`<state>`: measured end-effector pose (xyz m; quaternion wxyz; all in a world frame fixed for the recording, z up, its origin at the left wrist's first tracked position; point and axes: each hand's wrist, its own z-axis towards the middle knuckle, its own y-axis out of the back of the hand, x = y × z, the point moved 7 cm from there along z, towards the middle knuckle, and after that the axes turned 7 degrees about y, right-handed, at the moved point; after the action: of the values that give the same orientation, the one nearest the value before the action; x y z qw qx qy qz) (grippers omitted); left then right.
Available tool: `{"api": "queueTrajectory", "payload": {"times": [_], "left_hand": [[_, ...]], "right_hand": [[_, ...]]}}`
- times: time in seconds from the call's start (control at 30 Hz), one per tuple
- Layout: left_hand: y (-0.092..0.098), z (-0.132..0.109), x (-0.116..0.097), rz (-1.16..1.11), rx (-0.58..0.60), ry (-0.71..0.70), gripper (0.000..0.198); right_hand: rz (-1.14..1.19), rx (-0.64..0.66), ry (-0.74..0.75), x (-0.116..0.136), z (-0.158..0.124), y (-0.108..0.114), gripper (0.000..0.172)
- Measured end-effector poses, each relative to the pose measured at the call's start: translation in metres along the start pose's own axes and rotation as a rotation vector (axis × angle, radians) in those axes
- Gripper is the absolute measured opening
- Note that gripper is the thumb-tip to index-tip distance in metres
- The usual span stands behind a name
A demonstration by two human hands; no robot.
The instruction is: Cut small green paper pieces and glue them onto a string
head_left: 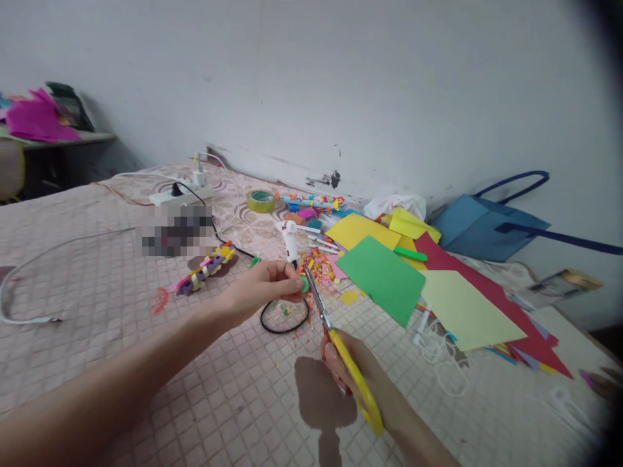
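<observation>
My left hand [275, 284] pinches a small round green piece [305, 284] between thumb and fingertips, above the tiled-pattern cloth. My right hand [353, 363] is wrapped round the yellow handles of a pair of scissors [321, 308]. The scissor blades point up and away, their tips beside the green piece. Just behind my left fingertips lies a white glue gun [290, 243]. Small orange, yellow and pink paper scraps [321, 266] are scattered beyond the blades. A black cable loop [285, 332] rests on the cloth below my left hand.
Green [384, 275], yellow, cream and red sheets lie right of the scraps, with a blue bag [487, 227] behind. Clear tape [261, 201] and a power strip [182, 194] sit toward the wall. A decorated purple-and-yellow stick [204, 272] lies on the left. White string [442, 357] lies right.
</observation>
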<state>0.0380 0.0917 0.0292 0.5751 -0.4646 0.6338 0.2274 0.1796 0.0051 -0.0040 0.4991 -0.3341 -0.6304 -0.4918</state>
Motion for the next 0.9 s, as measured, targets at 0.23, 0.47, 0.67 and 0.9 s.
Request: {"api": "queueTrajectory", "payload": {"times": [0.23,0.47,0.67,0.9], "left_hand": [[0.0,-0.0011,-0.0039,-0.025,0.01,-0.012,0.018],[0.001,-0.0005,-0.0027,-0.022,0.004,-0.004,0.018],[0.0014,0.0005,-0.0035,-0.004,0.011,-0.003,0.018],[0.0026,0.0013,-0.0021,0.005,0.004,-0.008,0.017]], "right_hand": [[-0.202,-0.001,-0.019,0.0036,0.0009,0.0051,0.037],[-0.228,-0.002,-0.013,0.0012,0.0007,0.0062,0.035],[-0.233,0.014,-0.014,0.0005,0.0003,0.0059,0.033],[-0.205,0.005,-0.014,0.0005,0.0024,0.0058,0.037]]}}
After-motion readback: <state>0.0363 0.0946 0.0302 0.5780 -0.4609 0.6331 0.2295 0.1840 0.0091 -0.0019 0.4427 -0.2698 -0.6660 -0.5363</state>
